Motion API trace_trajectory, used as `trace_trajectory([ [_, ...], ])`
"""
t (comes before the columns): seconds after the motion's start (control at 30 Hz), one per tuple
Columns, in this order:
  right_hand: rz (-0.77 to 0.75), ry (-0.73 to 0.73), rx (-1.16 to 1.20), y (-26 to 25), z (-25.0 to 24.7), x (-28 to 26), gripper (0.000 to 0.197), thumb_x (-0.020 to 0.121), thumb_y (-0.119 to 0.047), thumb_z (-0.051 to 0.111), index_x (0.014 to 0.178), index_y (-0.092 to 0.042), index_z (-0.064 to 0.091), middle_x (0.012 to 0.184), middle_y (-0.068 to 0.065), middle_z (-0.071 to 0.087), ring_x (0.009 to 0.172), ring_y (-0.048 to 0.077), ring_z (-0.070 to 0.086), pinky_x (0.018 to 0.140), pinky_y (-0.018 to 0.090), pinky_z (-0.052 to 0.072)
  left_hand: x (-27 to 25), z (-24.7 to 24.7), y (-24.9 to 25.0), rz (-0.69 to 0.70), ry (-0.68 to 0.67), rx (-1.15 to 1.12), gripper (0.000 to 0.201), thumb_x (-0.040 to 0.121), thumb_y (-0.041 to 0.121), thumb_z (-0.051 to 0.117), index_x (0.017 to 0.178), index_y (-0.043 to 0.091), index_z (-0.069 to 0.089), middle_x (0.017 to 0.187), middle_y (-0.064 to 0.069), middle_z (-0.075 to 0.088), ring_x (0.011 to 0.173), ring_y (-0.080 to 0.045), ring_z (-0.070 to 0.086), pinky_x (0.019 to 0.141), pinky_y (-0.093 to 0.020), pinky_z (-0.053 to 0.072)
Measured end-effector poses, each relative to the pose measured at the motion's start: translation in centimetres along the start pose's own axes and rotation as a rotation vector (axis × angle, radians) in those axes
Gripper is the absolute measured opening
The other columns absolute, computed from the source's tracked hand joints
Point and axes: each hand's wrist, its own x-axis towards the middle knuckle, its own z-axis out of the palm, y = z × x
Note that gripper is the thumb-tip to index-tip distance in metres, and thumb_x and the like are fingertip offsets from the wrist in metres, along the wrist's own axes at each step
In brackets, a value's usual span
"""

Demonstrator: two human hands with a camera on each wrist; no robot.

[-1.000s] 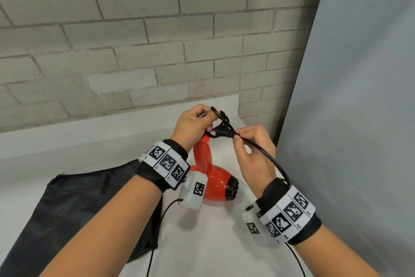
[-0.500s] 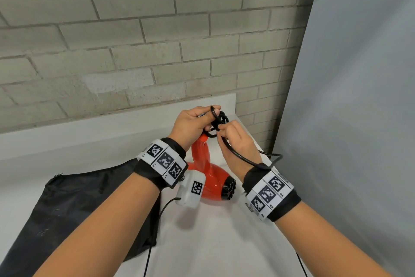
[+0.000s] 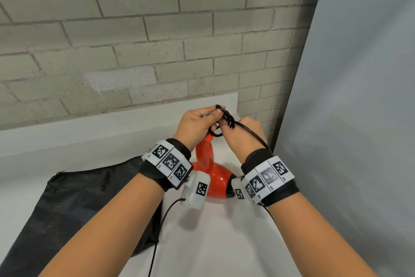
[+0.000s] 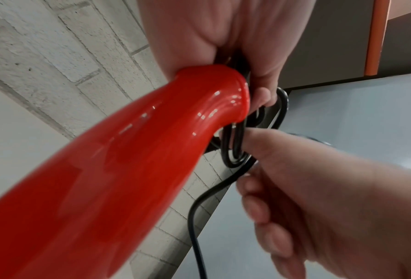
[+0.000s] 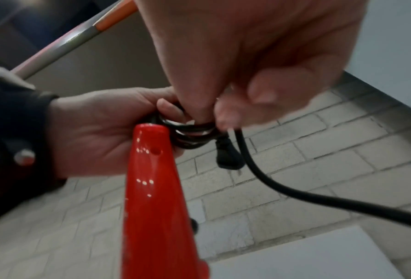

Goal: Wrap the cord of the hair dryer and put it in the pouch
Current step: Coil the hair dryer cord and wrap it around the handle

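Observation:
A red hair dryer (image 3: 212,178) stands on the white table (image 3: 202,243), handle (image 4: 104,169) up. My left hand (image 3: 197,124) grips the top of the handle and holds black cord loops (image 3: 226,119) bunched there. My right hand (image 3: 240,135) pinches the black cord (image 5: 271,181) right beside the loops (image 5: 190,134). The loose cord (image 3: 253,137) runs back over my right wrist. A black plug (image 5: 228,154) hangs under the loops. The black pouch (image 3: 78,198) lies flat on the table, left of the dryer.
A grey brick wall (image 3: 134,41) runs behind the table. A pale grey panel (image 3: 359,119) closes off the right side. A thin black wire (image 3: 157,232) hangs from the left wrist camera across the table.
My right hand has swung in from the right and up against the left hand, laying more cord onto the bunch at the handle top. The left hand and dryer stayed put.

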Motion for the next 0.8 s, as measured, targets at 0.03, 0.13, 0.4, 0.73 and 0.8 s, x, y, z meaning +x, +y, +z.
trace_trajectory([
  [0.03,0.070,-0.063,0.070,-0.2,0.2,0.0,0.050,0.084,-0.053,0.049,0.059,-0.010,0.050,0.059,0.007,0.058,0.052,0.027,0.060,0.043,0.026,0.046,0.0,0.1,0.0,0.000,-0.004,-0.005,0.021,0.088,0.015,0.056,0.107,0.013,0.066,0.059,-0.008,0.048,0.045,-0.007,0.040,0.042,-0.014,0.036],
  [0.13,0.227,-0.212,0.258,-0.6,0.9,0.0,0.044,0.089,-0.050,0.040,0.075,-0.011,0.054,0.074,0.011,0.064,0.056,0.028,0.065,0.049,0.028,0.053,-0.1,0.3,-0.1,-0.007,-0.020,-0.016,0.019,0.088,0.014,0.056,0.103,0.014,0.067,0.063,-0.009,0.049,0.046,-0.010,0.039,0.044,-0.017,0.036],
  [0.4,0.068,-0.072,0.746,0.1,2.8,0.6,0.051,0.090,-0.014,0.052,0.135,-0.012,0.028,0.108,0.013,0.059,0.093,0.022,0.060,0.063,0.016,0.048,-0.2,0.0,-0.2,0.012,-0.011,-0.049,0.020,0.088,0.012,0.054,0.105,0.013,0.066,0.050,-0.002,0.048,0.042,-0.005,0.041,0.042,-0.014,0.037],
  [0.73,-0.339,-0.096,0.595,1.4,2.2,0.2,0.043,0.092,-0.010,0.045,0.119,-0.041,0.034,0.081,0.005,0.059,0.069,0.019,0.057,0.065,0.038,0.050,0.2,-0.6,-0.2,-0.013,-0.018,-0.037,0.020,0.090,0.018,0.053,0.103,0.011,0.067,0.039,0.008,0.045,0.039,-0.004,0.038,0.042,-0.014,0.036],
  [0.8,-0.453,-0.175,0.415,2.4,1.5,0.5,0.040,0.093,-0.021,0.044,0.110,-0.057,0.035,0.093,0.006,0.053,0.063,0.011,0.053,0.066,0.040,0.046,0.2,-0.8,-0.1,-0.037,-0.028,-0.021,0.022,0.091,0.020,0.050,0.104,0.012,0.066,0.038,0.008,0.045,0.037,-0.004,0.036,0.039,-0.014,0.033],
])
